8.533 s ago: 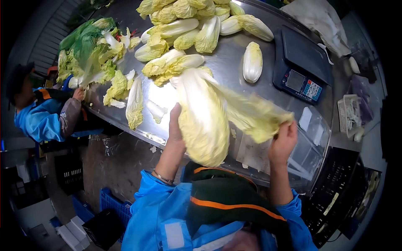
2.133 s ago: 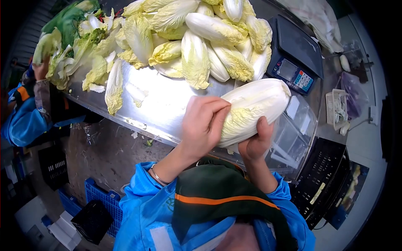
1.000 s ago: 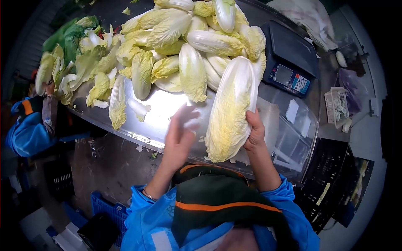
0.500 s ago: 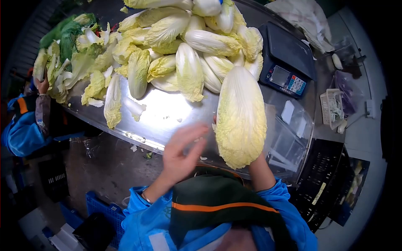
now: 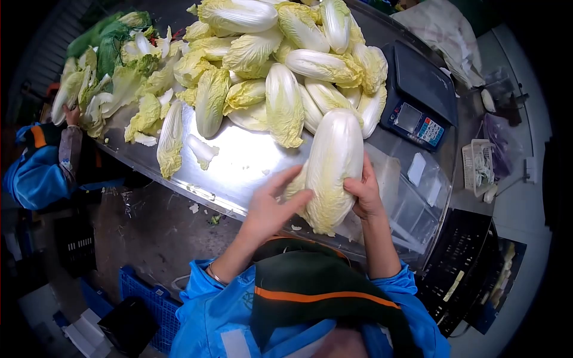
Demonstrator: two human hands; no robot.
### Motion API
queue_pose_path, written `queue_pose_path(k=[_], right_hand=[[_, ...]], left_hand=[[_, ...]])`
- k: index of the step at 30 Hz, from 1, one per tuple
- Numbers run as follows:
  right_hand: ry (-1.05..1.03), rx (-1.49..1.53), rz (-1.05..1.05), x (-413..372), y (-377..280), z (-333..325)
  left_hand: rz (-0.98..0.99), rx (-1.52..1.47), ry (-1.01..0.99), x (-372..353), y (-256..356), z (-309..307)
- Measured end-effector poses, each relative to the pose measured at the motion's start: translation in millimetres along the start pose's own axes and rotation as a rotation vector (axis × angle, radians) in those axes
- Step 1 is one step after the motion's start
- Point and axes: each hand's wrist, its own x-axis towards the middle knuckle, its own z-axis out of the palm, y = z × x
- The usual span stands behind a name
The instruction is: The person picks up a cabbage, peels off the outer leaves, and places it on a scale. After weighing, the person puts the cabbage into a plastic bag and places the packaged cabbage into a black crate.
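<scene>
A large pale napa cabbage (image 5: 333, 170) is held up over the near edge of the metal table (image 5: 239, 149), its white base pointing away from me. My right hand (image 5: 367, 194) grips its right side, thumb on the front. On the left side my left hand (image 5: 271, 203) has its thumb and fingers around an outer leaf at the cabbage's lower edge. Beyond it lies a heap of cabbages (image 5: 283, 101). A single narrow cabbage (image 5: 170, 143) rests left of the heap, beside a loose leaf piece (image 5: 202, 152).
A digital scale (image 5: 421, 95) stands right of the heap, with clear plastic bags (image 5: 412, 203) nearer me. Loose leaves and green netting (image 5: 110, 51) lie far left, where a co-worker (image 5: 45, 164) holds a cabbage. A white basket (image 5: 477, 164) is at right, a blue crate (image 5: 146, 298) below.
The held cabbage has turned and shifted slightly left. My left hand has come up to its side and taken hold; my right hand, mostly hidden before, now shows. The view has shifted a little.
</scene>
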Motion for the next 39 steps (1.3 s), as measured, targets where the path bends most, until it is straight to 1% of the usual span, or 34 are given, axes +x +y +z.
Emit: queue_pose_path(k=[1,4,5,6,8,9,10,11,12,13,14,15,16,17,18,19,20,21,24,25,27,28,29,30,32,33,34,35,36,37,38,39], right_hand=[[-0.006,-0.075,-0.058,2,0,-2],[0.007,-0.341,-0.169,7,-3,-4],[0.017,-0.437,-0.195,8,-4,-3],[0.068,-0.417,-0.183,9,-3,-3],[0.15,-0.368,-0.165,13,2,3],[0.212,-0.465,-0.184,16,2,8],[0.279,-0.448,-0.154,17,4,6],[0.346,-0.432,-0.124,20,7,1],[0.406,-0.421,-0.097,23,7,-2],[0.395,-0.335,-0.074,23,3,2],[0.322,-0.232,-0.023,22,-1,5],[0.253,-0.128,0.031,19,-5,9],[0.188,-0.025,0.081,18,-9,12],[0.109,-0.024,0.14,16,-13,18],[-0.005,0.0,0.18,14,-11,17],[-0.121,0.023,0.221,13,-8,14],[-0.241,0.045,0.264,11,-5,13],[-0.308,-0.014,0.263,10,-10,19],[-0.296,-0.484,0.089,12,-24,21],[-0.258,-0.691,0.05,13,-30,20],[-0.089,-1.216,-0.203,17,-13,4],[0.019,-1.475,-0.337,19,-4,-6],[0.069,-1.381,-0.355,23,-3,-15],[0.191,-0.815,-0.038,21,-13,-3],[0.148,-0.116,-0.027,23,-13,3],[0.089,0.104,-0.006,27,-9,-3],[0.03,0.324,0.016,28,2,-13],[-0.111,0.546,0.036,30,16,-16],[-0.29,0.688,-0.059,28,-2,36],[-0.221,0.504,-0.05,29,-3,26],[-0.15,0.322,-0.038,30,-3,16],[-0.114,0.162,-0.109,31,-9,27]], left_hand=[[0.03,0.04,0.038,-1,-5,-8],[-0.114,-0.643,-0.065,-12,10,-32],[-0.064,-0.712,-0.115,-18,14,-37],[-0.067,-0.716,-0.094,-23,8,-42],[0.119,-0.862,-0.062,-30,7,-64],[0.195,-0.922,0.02,-32,11,-77],[0.27,-0.98,0.099,-36,16,-90],[0.33,-0.793,0.241,-40,22,-105],[0.392,-0.579,0.247,-41,16,-130],[0.321,-0.294,0.436,-35,27,-134],[0.234,-0.01,0.618,-27,38,-136],[0.311,0.29,0.597,-19,31,-139],[0.269,0.434,0.52,-16,38,-124],[0.185,0.271,0.362,-8,25,-113],[0.333,0.3,0.132,3,27,-96],[0.223,0.389,0.007,10,33,-79],[0.199,0.323,-0.135,19,33,-68],[0.146,0.191,-0.191,23,25,-64],[-0.098,0.275,-0.27,15,44,-68],[-0.058,0.405,-0.168,8,48,-74],[0.03,0.665,0.025,-9,55,-95],[0.258,0.728,0.252,-15,44,-115],[0.201,0.921,0.421,-15,64,-136],[0.278,1.438,0.56,-7,70,-167],[0.539,1.668,0.923,6,72,-180],[0.467,1.355,0.728,9,70,-168],[0.518,0.953,0.5,15,57,-150],[0.42,0.57,0.215,17,32,-121],[0.071,0.308,-0.021,10,34,-77],[-0.105,0.038,-0.304,13,26,-52],[0.158,-0.445,-0.353,14,1,-17],[0.062,-0.46,-0.288,6,14,-4]])
